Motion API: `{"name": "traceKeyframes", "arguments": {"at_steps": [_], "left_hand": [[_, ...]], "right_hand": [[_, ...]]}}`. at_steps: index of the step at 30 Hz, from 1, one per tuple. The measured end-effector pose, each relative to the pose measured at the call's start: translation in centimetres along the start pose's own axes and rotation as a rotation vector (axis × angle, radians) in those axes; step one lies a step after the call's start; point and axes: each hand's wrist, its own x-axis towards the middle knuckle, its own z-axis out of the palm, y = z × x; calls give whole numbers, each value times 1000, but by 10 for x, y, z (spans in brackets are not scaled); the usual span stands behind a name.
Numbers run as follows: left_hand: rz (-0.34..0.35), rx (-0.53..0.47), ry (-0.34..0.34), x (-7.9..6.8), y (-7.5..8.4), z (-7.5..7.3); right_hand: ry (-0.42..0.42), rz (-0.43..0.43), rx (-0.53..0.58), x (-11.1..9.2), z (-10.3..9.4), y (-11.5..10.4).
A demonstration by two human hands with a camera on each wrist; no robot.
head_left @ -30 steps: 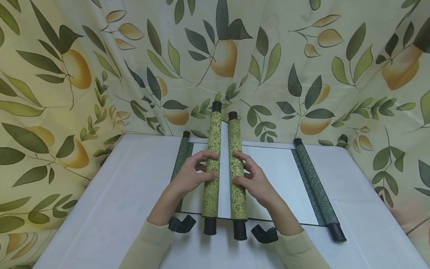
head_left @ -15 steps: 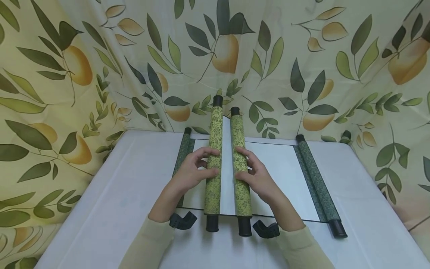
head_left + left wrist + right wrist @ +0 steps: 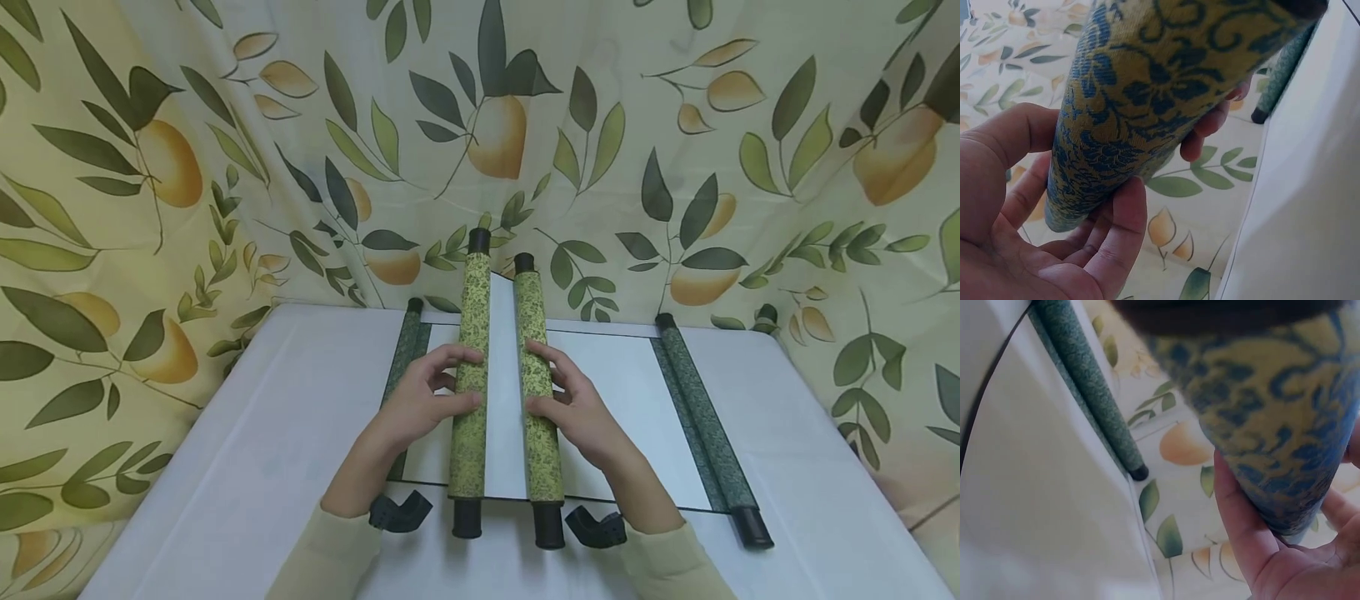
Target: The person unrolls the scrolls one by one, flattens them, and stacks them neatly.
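Observation:
Both hands hold a scroll with two yellow-green patterned rolls, a strip of white sheet (image 3: 504,400) showing between them. My left hand (image 3: 423,404) grips the left roll (image 3: 471,333), thumb and fingers around its side. The right roll (image 3: 534,317) is gripped likewise by my right hand (image 3: 573,406). Black knobs cap both rolls. In the left wrist view the roll (image 3: 1141,94) shows blue flowers on yellow fabric, with fingers curled beneath. A similar roll (image 3: 1266,412) rests against the right hand in the right wrist view. The far ends stand higher than the table's back edge.
Beneath lies an opened white scroll (image 3: 622,392) with a green roller (image 3: 708,408) at right and another green roller (image 3: 408,342) at left, partly hidden by the left hand. A white table (image 3: 247,467) bears it. Behind hangs a fruit-patterned curtain (image 3: 585,192).
The two rolls have moved slightly apart, the right one shifting right. The white strip between them is wider. Both hands keep their grip; the whole view shifts a little.

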Motion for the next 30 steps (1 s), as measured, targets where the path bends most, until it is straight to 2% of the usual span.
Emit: {"name": "traceKeyframes", "arguments": {"at_steps": [5, 12, 22, 30], "left_hand": [[-26, -4, -4, -3, -1, 1], [6, -6, 2, -2, 1, -1], [13, -1, 5, -1, 4, -3], [10, -6, -1, -2, 1, -2]], "right_hand": [[-1, 25, -6, -3, 0, 2], [10, 22, -15, -2, -1, -1], [15, -5, -23, 3, -3, -1], [54, 18, -65, -1, -6, 1]]}}
